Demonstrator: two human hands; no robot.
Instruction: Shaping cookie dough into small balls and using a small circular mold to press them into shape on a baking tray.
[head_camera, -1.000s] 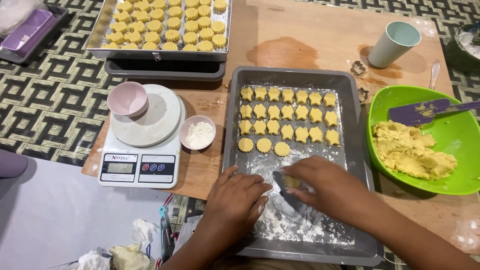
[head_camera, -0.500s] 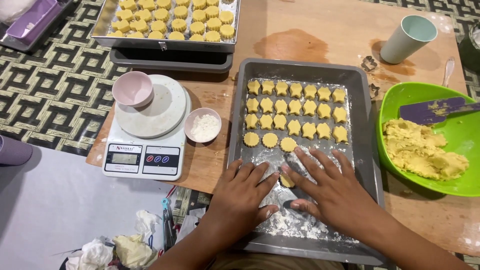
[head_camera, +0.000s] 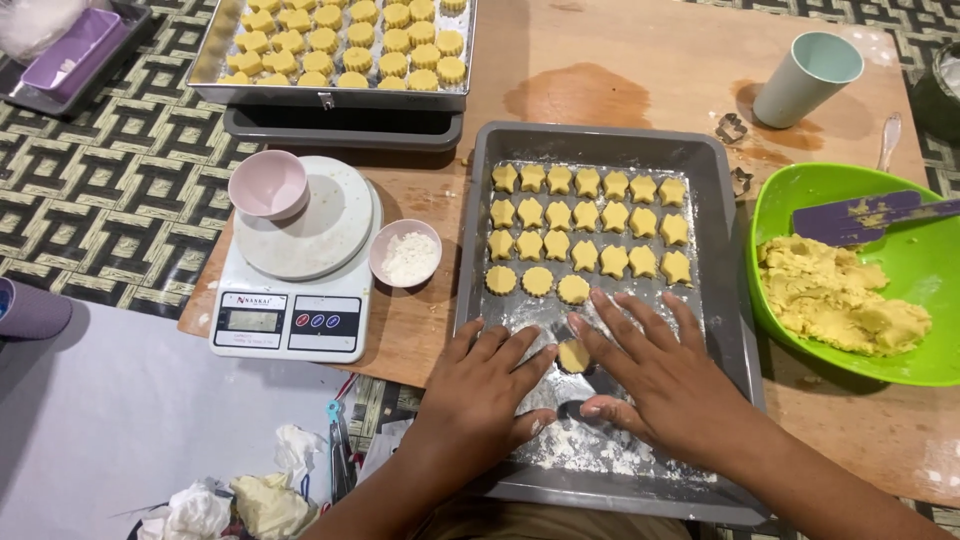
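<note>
White digital kitchen scale (head_camera: 295, 275) sat on wooden board (head_camera: 620, 70), pink cup (head_camera: 268, 185) on its platter. Small pink bowl of flour (head_camera: 405, 253) stood just beside scale. Second tray of round cookies (head_camera: 340, 45) lay at far edge, stacked on dark tray. Pale green cup (head_camera: 808, 78) stood far right. Green bowl (head_camera: 900, 270) held yellow dough (head_camera: 840, 300) and purple spatula (head_camera: 860, 215). Metal cookie cutters (head_camera: 732, 128) lay near cup. Purple container (head_camera: 75, 45) sat on patterned mat (head_camera: 110, 190).
</note>
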